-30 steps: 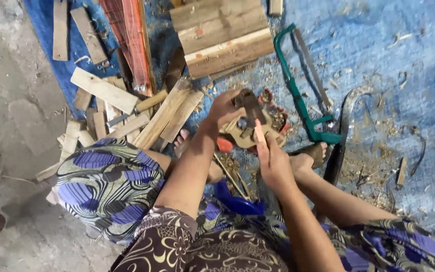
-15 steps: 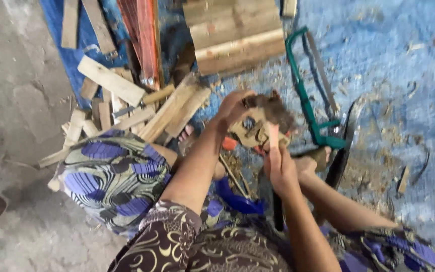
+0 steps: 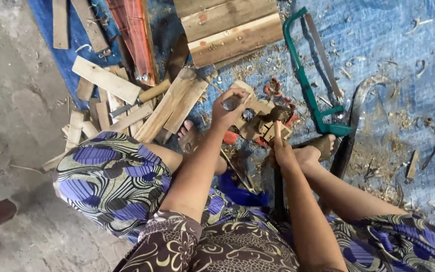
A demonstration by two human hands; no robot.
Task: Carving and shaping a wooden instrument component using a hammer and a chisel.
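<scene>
— Why is the left hand [image 3: 229, 108] curled at eleven o'clock on the small wooden piece [image 3: 258, 121]?

— Likely steadying it on the blue tarp [image 3: 378, 60] while the right hand [image 3: 284, 153], fist closed round the hammer [image 3: 277, 123], strikes.

— Any nail?

— Fingers hide it. The green hacksaw [image 3: 308, 85] lies at two o'clock.
</scene>
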